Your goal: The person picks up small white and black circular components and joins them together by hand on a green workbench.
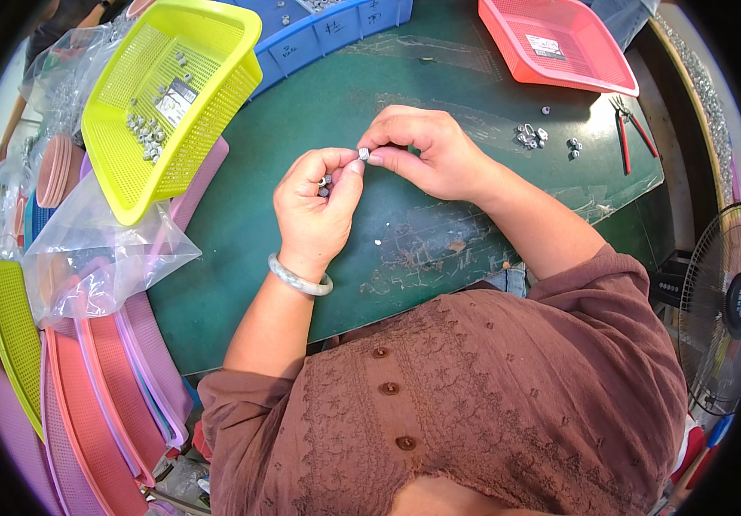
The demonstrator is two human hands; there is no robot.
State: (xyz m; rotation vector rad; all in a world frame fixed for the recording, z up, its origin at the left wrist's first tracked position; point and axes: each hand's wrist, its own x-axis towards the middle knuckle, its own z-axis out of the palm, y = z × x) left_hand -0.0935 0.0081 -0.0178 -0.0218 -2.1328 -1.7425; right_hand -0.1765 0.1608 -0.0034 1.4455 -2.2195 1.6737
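Note:
Over the green table (259, 219), both my hands meet at a small silvery metal piece (364, 154). My left hand (312, 202) is closed, pinching the piece between thumb and forefinger. A few more small metal pieces (325, 185) sit in its curled fingers. From the other side, my right hand (422, 155) grips the same piece with thumb and forefinger. The exact kind of piece is too small to tell. A pale bangle (300, 279) circles my left wrist.
A yellow-green basket (233, 95) with several small pieces stands at left, above a plastic bag (104, 258) and stacked baskets (121, 387). A blue bin (302, 53) and pink basket (577, 79) lie beyond. Loose pieces (529, 136) and red-handled pliers (623, 142) are at right, a fan (719, 301) nearer.

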